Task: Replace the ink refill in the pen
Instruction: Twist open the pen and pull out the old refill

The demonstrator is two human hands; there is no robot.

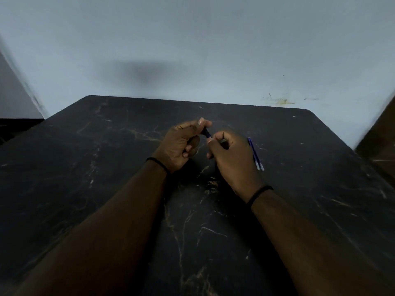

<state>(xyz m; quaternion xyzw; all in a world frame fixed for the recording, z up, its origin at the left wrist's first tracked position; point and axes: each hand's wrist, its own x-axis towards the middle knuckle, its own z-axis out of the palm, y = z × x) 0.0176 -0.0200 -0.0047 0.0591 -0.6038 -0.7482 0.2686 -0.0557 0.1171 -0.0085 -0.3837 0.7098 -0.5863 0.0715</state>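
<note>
The left hand sits just left of the table's middle, fingers curled round one end of the pen, thumb and forefinger pinching it near the top. Only a short dark stretch of the pen shows, with a blue bit at its lower right end; it runs from about 10 o'clock down to 4 o'clock between the two hands. The rest is hidden inside the fists.

The right hand meets it from the 4 o'clock side, fingers closed on the other end, so both hands hold the pen and almost touch. I judge this to be the twist or pull that parts the barrel, though the joint itself cannot be seen.

The pen should be light, stiff and smooth, so likely to slip under a twist. The best hold is probably close on either side of the joint, with the fingertips and not the palm, turning in opposite ways. A small spring or tip piece may drop out once it opens; keeping it low over the table would help.

At 3 o'clock of the right hand, just beside it, two refills lie on the table, side by side, thin and blue with pale near ends. They look bendable and fragile, best pinched mid-length and fed in straight.
</note>
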